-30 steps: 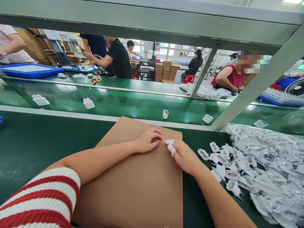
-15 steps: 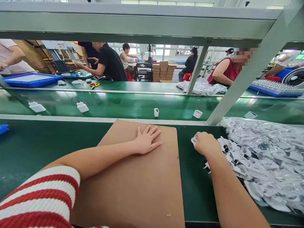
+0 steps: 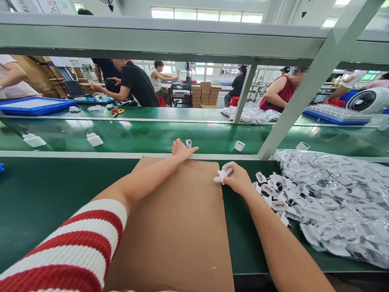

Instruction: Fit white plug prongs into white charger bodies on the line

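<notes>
My left hand [image 3: 182,150] reaches over the far edge of a brown cardboard sheet [image 3: 176,219], its thumb stretched out to the right and its fingers apart. Just beyond it a white charger housing [image 3: 189,143] stands on the green belt; whether they touch I cannot tell. Between the fingertips of my right hand [image 3: 239,178] is a small white plastic part [image 3: 224,172], held above the sheet's right edge. Right of that hand, loose white plastic parts [image 3: 278,196] are heaped beside a clear plastic bag [image 3: 337,202] full of similar pieces.
More white charger housings lie on the belt [image 3: 146,136], one [image 3: 240,146] to the right and two with pins to the left. A metal post [image 3: 299,89] slants up at the right, below a crossbeam [image 3: 152,40]. Several people work beyond the belt.
My left hand has lifted off the cardboard and moved forward to the belt. My right hand has moved left from the heap with a white plastic part in it. The view has shifted slightly.
</notes>
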Available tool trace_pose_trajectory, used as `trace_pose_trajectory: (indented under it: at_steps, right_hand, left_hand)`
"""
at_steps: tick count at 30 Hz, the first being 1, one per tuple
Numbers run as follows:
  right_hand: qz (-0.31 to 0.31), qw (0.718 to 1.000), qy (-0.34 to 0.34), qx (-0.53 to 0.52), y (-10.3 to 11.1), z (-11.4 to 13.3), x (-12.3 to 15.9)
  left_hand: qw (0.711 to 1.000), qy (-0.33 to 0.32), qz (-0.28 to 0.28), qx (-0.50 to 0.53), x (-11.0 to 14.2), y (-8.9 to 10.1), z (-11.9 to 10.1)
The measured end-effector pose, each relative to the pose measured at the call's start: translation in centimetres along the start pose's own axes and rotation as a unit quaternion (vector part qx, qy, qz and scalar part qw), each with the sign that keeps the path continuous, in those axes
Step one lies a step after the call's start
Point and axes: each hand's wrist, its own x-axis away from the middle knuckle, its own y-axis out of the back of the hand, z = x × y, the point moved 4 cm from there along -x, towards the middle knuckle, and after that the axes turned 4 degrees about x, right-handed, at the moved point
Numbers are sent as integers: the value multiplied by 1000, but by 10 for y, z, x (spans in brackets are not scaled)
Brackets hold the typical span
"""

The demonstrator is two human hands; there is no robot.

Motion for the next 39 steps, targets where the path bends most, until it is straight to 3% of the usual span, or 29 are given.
trace_pose_trajectory:
  at_steps: [4, 9, 12, 17, 20, 22, 27, 31, 35, 37, 39]
  right_hand:
    - [34, 984, -38, -169, -14, 1, -2]
    - [18, 955, -59, -289, -14, 10, -2]
    - [-2, 941, -63, -331, -8, 12, -3]
    - [32, 920, -66, -385, -7, 14, -5]
    - [64, 922, -75, -375, -12, 19, -1]
    - [67, 927, -77, -362, -14, 21, 1]
    - [10, 951, -39, -307, -13, 27, 6]
    - [-38, 961, -26, -274, -9, 34, 11]
    - [2, 967, 23, -253, -13, 44, 18]
    - [41, 967, 71, -241, -17, 49, 22]
    - [42, 973, 129, -185, -20, 53, 27]
  left_hand:
    - [999, 34, -1, 17, -26, 2, 0]
    - [998, -8, 51, 47, -30, 12, 2]
    - [991, -70, 91, 73, -7, 18, 0]
    - [944, -180, 227, 155, 73, 24, -1]
    - [916, -214, 287, 180, 113, 27, 5]
    - [909, -229, 295, 188, 125, 26, 11]
    - [905, -303, 248, 164, 124, 20, 17]
    - [884, -330, 282, 175, 123, 16, 14]
    - [870, -356, 283, 192, 125, 17, 13]
    - [870, -354, 279, 202, 124, 16, 13]
    - [871, -345, 282, 208, 124, 16, 14]
